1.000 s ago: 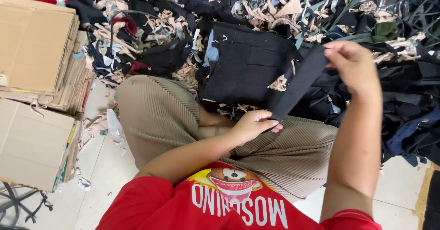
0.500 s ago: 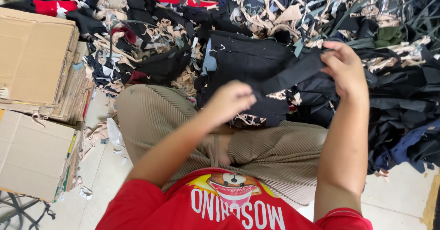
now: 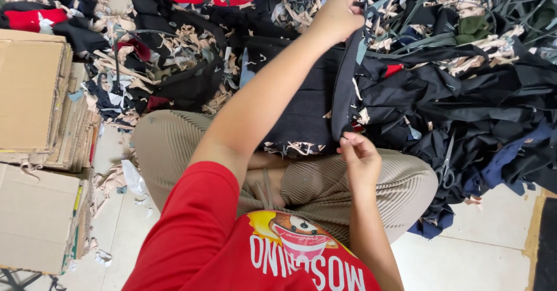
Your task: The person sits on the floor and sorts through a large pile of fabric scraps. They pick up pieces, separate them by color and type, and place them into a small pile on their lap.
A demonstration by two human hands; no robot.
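I sit cross-legged on the floor in beige ribbed trousers [image 3: 174,152] and a red shirt. A long black fabric strip [image 3: 346,88] is stretched almost vertically between my hands. My left hand [image 3: 336,17] is raised far forward over the pile and grips the strip's upper end. My right hand [image 3: 360,158] is just above my right knee and pinches the lower end between fingers and thumb. Behind the strip a dark folded cloth piece [image 3: 301,111] lies across my lap.
A big heap of black, red and blue fabric scraps [image 3: 476,94] fills the far side and the right. Scissors [image 3: 447,169] lie on the scraps by my right knee. Stacked flat cardboard [image 3: 35,94] stands at the left. Pale floor tiles [image 3: 464,250] show at the lower right.
My left hand rose from my lap to the strip's top end. My right hand came down from the upper right to the lower end. The strip now hangs upright.
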